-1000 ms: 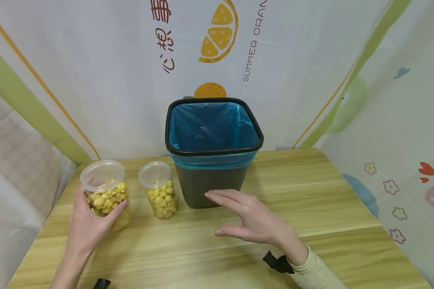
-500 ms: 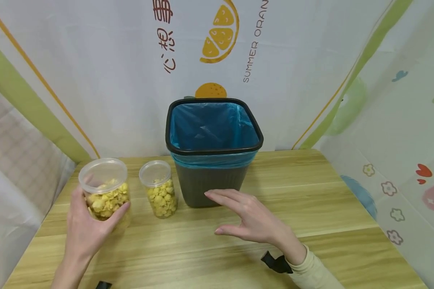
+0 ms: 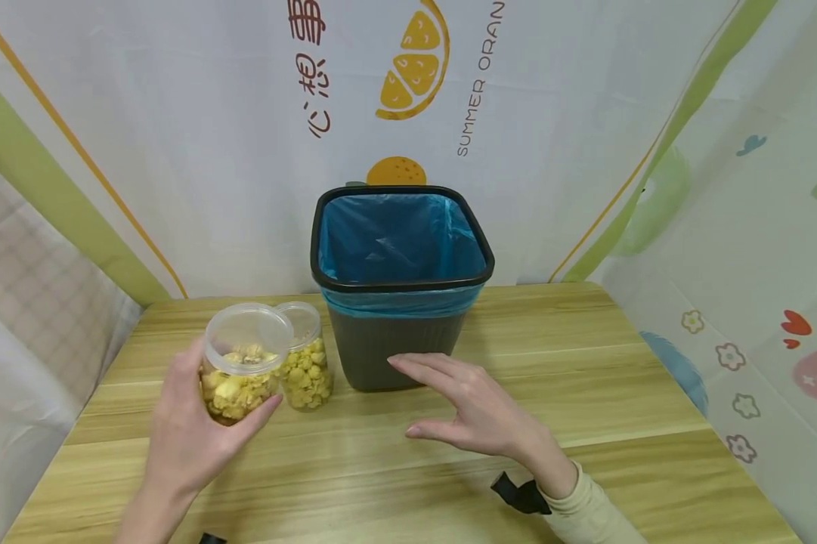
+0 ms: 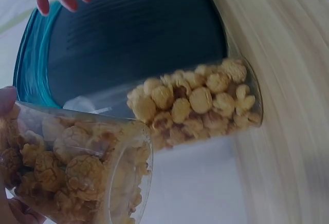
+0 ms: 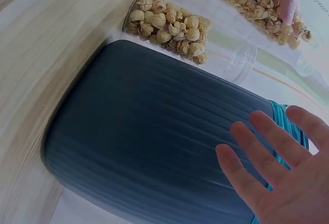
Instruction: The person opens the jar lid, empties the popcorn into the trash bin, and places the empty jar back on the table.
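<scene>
My left hand (image 3: 193, 427) grips a wide clear jar of popcorn (image 3: 241, 393), thumb on the near side. In the left wrist view that jar (image 4: 72, 165) hangs above the table, its base apart from the wood. Behind it a narrower jar of popcorn (image 3: 307, 374) stands upright on the table, partly covered by the held jar in the head view. My right hand (image 3: 472, 408) hovers in front of a dark trash bin (image 3: 394, 344), fingers extended and holding nothing. In the right wrist view the fingers (image 5: 262, 149) are spread before the bin's ribbed side.
A blue bag (image 3: 408, 234) lines the bin, folded over below its black rim. The wooden table (image 3: 354, 476) ends at a printed cloth (image 3: 238, 151) behind, with another patterned cloth (image 3: 755, 264) on the right. A black strap (image 3: 520, 495) is at my right wrist.
My left hand has lifted the wide popcorn jar off the table and carried it right, so it now overlaps the narrower jar. The right hand has hardly moved.
</scene>
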`<state>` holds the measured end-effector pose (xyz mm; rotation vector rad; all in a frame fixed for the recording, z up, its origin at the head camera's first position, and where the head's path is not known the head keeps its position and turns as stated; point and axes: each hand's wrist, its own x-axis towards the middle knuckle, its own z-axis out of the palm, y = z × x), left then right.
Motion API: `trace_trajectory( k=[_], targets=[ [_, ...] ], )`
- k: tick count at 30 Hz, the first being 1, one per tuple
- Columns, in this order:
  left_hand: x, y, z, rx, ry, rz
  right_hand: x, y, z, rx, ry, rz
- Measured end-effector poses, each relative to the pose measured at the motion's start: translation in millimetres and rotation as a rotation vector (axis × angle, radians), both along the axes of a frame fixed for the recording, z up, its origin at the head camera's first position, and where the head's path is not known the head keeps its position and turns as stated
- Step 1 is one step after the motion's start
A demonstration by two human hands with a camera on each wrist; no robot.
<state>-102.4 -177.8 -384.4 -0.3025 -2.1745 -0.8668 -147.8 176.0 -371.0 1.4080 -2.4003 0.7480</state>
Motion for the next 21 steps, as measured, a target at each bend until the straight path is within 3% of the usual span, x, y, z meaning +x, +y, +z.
trace_trajectory(
  k=[21],
  targets=[
    [-5.2, 39, 8.0, -0.126, 0.014, -0.081, 0.4, 6, 6.5, -0.079, 0.022, -0.058]
  ],
)
